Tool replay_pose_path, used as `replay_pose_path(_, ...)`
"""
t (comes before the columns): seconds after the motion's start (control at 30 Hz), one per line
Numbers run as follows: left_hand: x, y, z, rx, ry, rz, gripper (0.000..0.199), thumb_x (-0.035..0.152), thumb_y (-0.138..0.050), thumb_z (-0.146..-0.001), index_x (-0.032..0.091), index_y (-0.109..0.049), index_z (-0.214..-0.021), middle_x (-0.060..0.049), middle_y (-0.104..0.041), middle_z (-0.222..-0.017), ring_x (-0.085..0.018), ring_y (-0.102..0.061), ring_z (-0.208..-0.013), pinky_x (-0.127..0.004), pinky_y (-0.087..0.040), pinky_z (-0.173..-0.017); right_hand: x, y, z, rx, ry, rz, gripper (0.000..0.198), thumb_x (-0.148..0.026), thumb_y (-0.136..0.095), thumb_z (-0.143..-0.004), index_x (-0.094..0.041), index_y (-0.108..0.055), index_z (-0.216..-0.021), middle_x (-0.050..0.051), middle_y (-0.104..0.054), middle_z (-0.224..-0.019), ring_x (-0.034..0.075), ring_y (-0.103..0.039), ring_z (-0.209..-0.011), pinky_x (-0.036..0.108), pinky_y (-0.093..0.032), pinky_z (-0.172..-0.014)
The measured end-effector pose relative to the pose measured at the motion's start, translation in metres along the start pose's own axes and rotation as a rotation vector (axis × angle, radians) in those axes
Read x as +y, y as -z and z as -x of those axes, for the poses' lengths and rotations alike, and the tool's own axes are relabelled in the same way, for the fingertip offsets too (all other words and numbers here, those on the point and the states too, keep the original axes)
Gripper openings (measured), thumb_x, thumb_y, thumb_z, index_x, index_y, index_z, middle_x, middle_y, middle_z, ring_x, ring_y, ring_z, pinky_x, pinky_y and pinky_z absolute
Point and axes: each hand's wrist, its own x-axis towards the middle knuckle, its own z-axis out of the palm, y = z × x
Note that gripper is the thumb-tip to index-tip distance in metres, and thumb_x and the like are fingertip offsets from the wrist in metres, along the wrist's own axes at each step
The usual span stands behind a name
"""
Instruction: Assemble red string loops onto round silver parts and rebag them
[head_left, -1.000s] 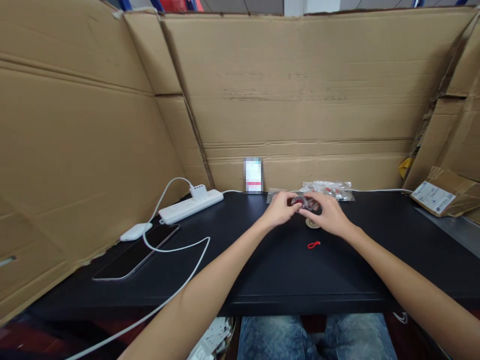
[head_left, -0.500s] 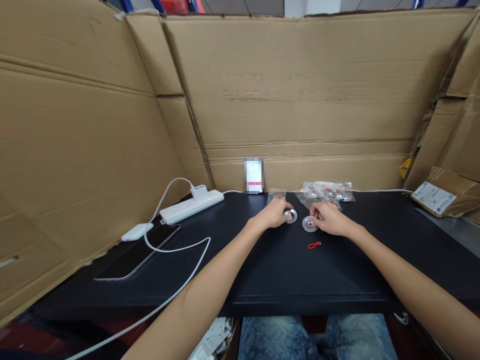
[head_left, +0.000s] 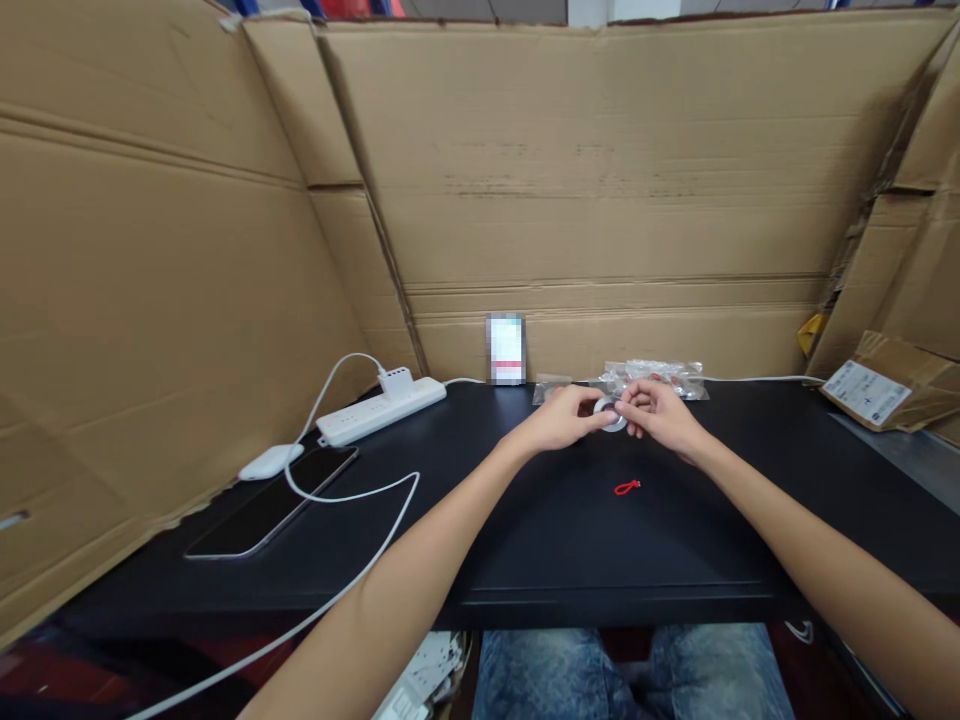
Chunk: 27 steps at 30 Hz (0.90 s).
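Disc [head_left: 616, 426] | left hand [head_left: 564, 418]: fingers pinching its rim | right hand [head_left: 664, 417]: fingers at disc's right, grip unclear | rim-only pinch could slip

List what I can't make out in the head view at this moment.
Head view:
Silvery round piece: partly covered by left hand and right hand.
Clear packets: contents too small to identify.
Package label: print too small.
Propped screen: blurred by pixelation.
Jeans: cut off by bottom edge.
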Motion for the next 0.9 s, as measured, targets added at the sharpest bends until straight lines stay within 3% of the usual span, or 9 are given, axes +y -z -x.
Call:
replay_pose_path(0.1, 0.0, -0.003, -0.001, 0.003, 0.044, 0.099, 0.023, 0.036, -0.057, -0.082, 0.016, -0.059, -0.072, 0.001, -0.057, -0.06, -0.013, -0.055, -0.056, -0.021, -0.036, -0.052, 0.001, 0.001, 0.0, -0.034, -0.002, 0.055, 0.033, -0.046, -0.067, -0.076, -0.018, -0.054, -0.085, -0.002, -0.057, -0.062, 0.011, -0.056, -0.05, 0.022, -0.044, -0.045)
replay_pose_path(0.2, -0.011, 0.0, -0.003, 0.131, 0.121, 0.096, 0.018, 0.031, -0.057, -0.08, 0.015, -0.061, -0.074, 0.0, -0.06, -0.062, -0.012, -0.056, -0.053, -0.021, -0.038, -0.052, 0.001, 0.005, 0.002, -0.114, 0.027, 0.211, 0.03, -0.045, -0.068, -0.076, -0.016, -0.06, -0.08, -0.001, -0.059, -0.065, 0.01, -0.055, -0.054, 0.022, -0.043, -0.049)
replay_pose_path(0.37, -0.031, 0.009, -0.005, 0.276, 0.197, 0.044, 0.018, 0.027, -0.055, -0.08, 0.013, -0.067, -0.08, -0.004, -0.066, -0.067, -0.012, -0.056, -0.052, -0.022, -0.04, -0.053, -0.01, 0.016, 0.009, -0.596, -0.003, 0.292, 0.024, -0.041, -0.071, -0.074, -0.018, -0.07, -0.08, -0.001, -0.063, -0.065, 0.011, -0.054, -0.058, 0.022, -0.042, -0.054)
replay_pose_path(0.47, -0.035, 0.009, -0.005, 0.284, 0.213, 0.049, 0.019, 0.027, -0.056, -0.08, 0.013, -0.069, -0.083, -0.004, -0.067, -0.067, -0.012, -0.057, -0.052, -0.022, -0.04, -0.054, -0.018, 0.018, 0.012, -0.724, 0.022, 0.328, 0.021, -0.037, -0.074, -0.072, -0.02, -0.073, -0.084, -0.001, -0.065, -0.07, 0.012, -0.054, -0.063, 0.022, -0.042, -0.057)
replay_pose_path(0.7, -0.032, 0.003, -0.005, 0.264, 0.212, 0.025, 0.016, 0.025, -0.058, -0.078, 0.013, -0.068, -0.075, -0.003, -0.065, -0.064, -0.013, -0.057, -0.053, -0.023, -0.04, -0.054, -0.021, 0.012, 0.014, -0.755, 0.126, 0.382, 0.009, -0.026, -0.072, -0.073, -0.021, -0.074, -0.08, -0.001, -0.065, -0.073, 0.012, -0.052, -0.067, 0.023, -0.041, -0.061)
replay_pose_path(0.9, -0.033, 0.0, -0.005, 0.25, 0.218, 0.0, 0.014, 0.024, -0.058, -0.076, 0.013, -0.067, -0.073, -0.002, -0.063, -0.062, -0.013, -0.055, -0.055, -0.022, -0.039, -0.054, -0.013, 0.014, 0.014, -0.635, 0.033, 0.313, 0.014, -0.031, -0.065, -0.08, -0.017, -0.067, -0.078, 0.0, -0.065, -0.071, 0.012, -0.054, -0.062, 0.023, -0.042, -0.057)
